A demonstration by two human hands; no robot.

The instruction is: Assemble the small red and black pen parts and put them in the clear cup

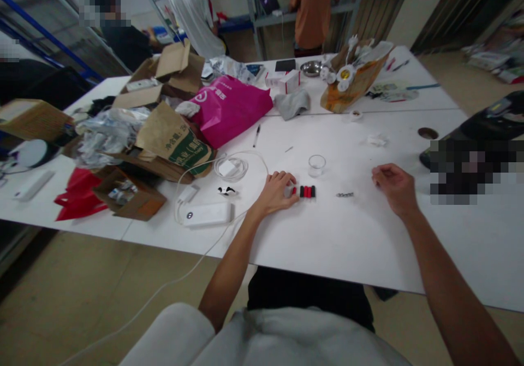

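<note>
My left hand point(277, 192) is on the white table, its fingers curved round the left end of a short row of red and black pieces point(308, 192). The pieces seem to sit in a small clear case, partly hidden by my fingers. My right hand point(395, 187) is over the table farther right, with thumb and fingertips pinched together; whatever they may hold is too small to make out. Between the hands lies a small dark, twisted strip point(344, 194). Just behind the row stands a clear round cup point(316, 165).
Left of my left hand are a white power bank point(208, 214), a coiled white cable point(231, 167) and a small black-and-white item point(226, 190). Bags and boxes, including a pink bag point(233, 109), crowd the left. A tan paper bag point(356, 84) stands behind. Several people are beyond.
</note>
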